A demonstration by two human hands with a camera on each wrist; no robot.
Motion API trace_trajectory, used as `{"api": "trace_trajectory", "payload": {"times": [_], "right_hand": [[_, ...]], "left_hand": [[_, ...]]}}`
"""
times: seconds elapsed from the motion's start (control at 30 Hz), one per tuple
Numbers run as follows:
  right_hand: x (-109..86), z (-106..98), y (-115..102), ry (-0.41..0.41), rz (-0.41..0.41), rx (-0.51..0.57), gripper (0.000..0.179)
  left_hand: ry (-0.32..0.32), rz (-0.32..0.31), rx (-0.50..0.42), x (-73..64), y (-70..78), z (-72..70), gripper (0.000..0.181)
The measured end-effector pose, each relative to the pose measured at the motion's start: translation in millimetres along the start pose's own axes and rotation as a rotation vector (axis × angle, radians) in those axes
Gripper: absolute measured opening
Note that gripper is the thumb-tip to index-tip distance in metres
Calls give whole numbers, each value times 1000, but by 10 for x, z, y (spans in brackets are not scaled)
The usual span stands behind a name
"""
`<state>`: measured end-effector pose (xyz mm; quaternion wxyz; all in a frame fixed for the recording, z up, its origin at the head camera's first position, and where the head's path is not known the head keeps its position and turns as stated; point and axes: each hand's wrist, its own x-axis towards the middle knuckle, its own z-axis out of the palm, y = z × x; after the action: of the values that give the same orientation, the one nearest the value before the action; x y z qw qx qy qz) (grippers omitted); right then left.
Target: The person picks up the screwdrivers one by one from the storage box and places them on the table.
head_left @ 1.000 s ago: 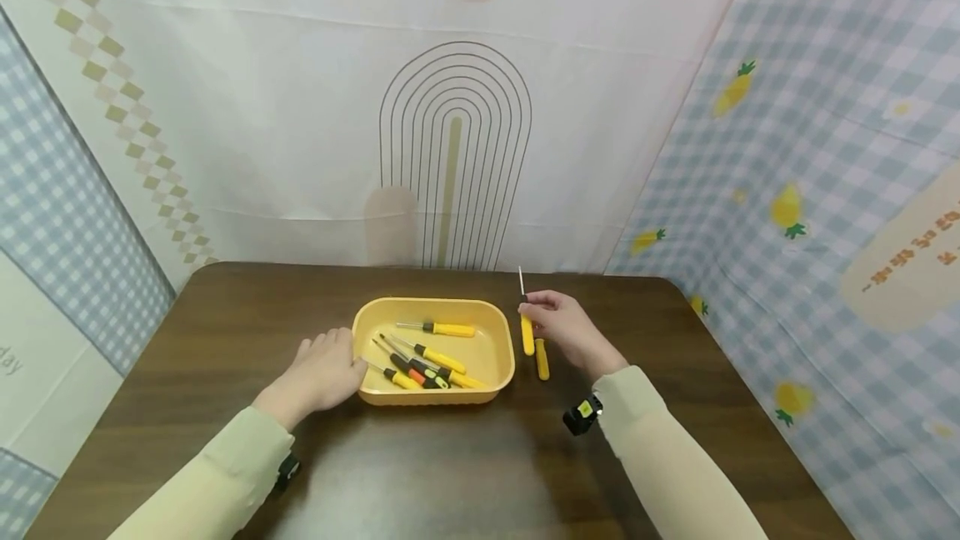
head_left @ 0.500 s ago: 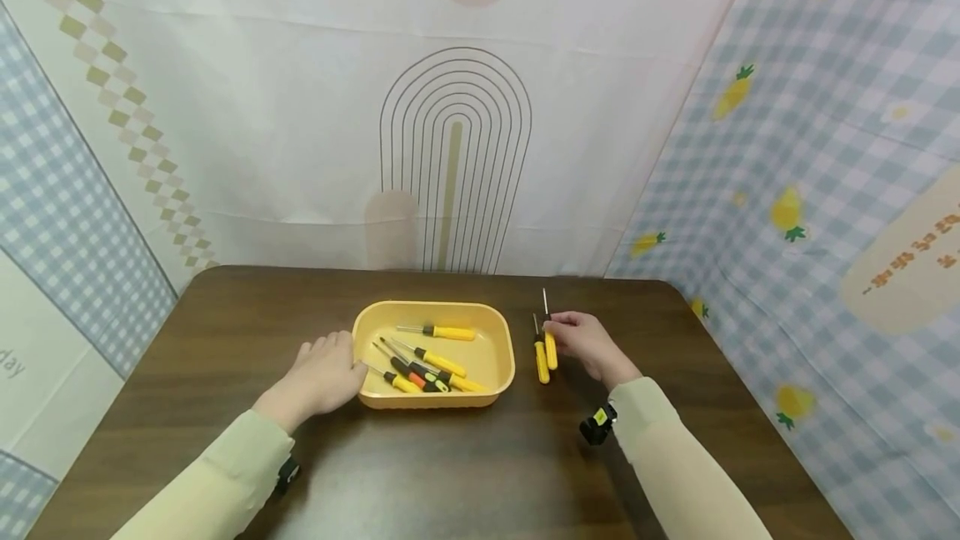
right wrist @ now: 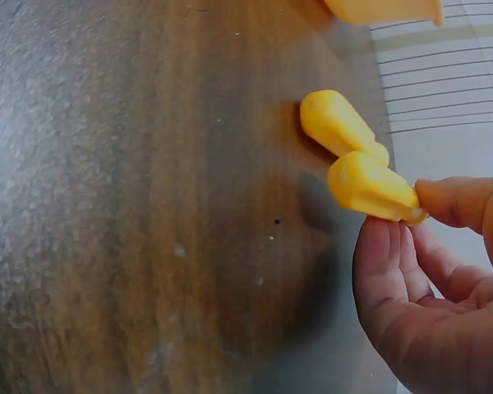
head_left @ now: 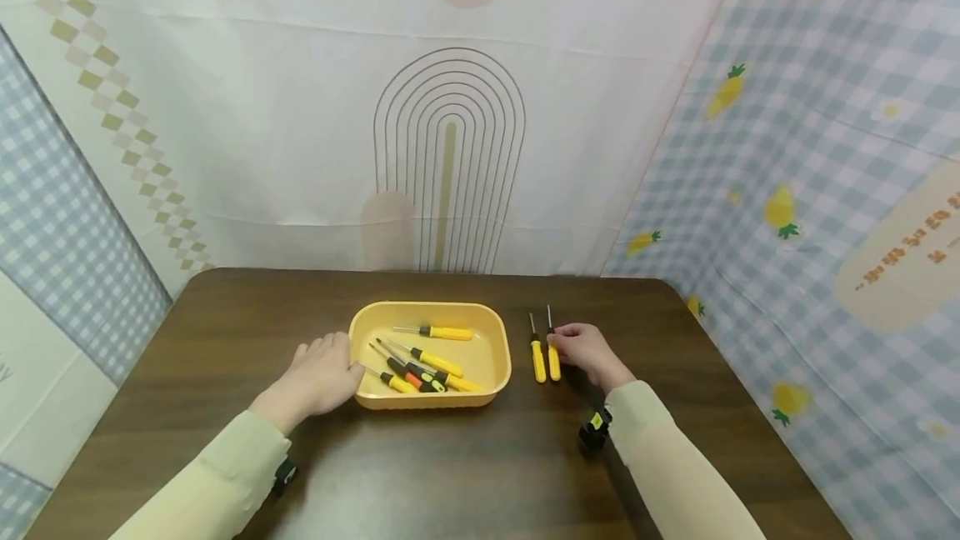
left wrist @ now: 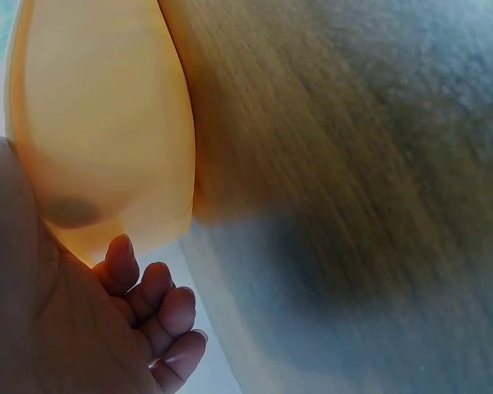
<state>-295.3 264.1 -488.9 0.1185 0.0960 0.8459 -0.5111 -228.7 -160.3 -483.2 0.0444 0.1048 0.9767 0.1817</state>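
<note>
My left hand (head_left: 321, 377) holds the left end of a yellow plastic tray (head_left: 495, 394). Its thumb lies over the rim, while in the left wrist view the other fingers (left wrist: 177, 312) curl loosely by the end wall. Right of the tray, my right hand (head_left: 588, 350) pinches a yellow-handled screwdriver (head_left: 554, 367) between thumb and fingertips, its shaft pointing to the back. A second yellow screwdriver (head_left: 538, 363) lies close to its left, nearly parallel. In the right wrist view the held handle (right wrist: 366, 187) partly overlaps the other handle (right wrist: 333, 119).
Inside the tray lie several screwdrivers, including a yellow one (head_left: 450, 333) at the back and a black-and-red one (head_left: 408, 375) in the front pile. The dark wooden table (head_left: 450, 473) meets a white hanging cloth (head_left: 285, 148) at its back edge.
My right hand has carried its screwdriver rightward and down, from near the tray's right side to just right of the screwdriver on the table. The left hand stays on the tray.
</note>
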Motion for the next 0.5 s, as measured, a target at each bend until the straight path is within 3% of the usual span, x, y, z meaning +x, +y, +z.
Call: {"api": "trace_trajectory", "payload": {"times": [0.2,0.5], "right_hand": [[31,46,-13,25,-10,-49,32],[35,104,5,24,-10,-102,27]], "left_hand": [[23,3,-6,11,-22,3,38],[3,-1,-8,-6,-3,6,40]]}}
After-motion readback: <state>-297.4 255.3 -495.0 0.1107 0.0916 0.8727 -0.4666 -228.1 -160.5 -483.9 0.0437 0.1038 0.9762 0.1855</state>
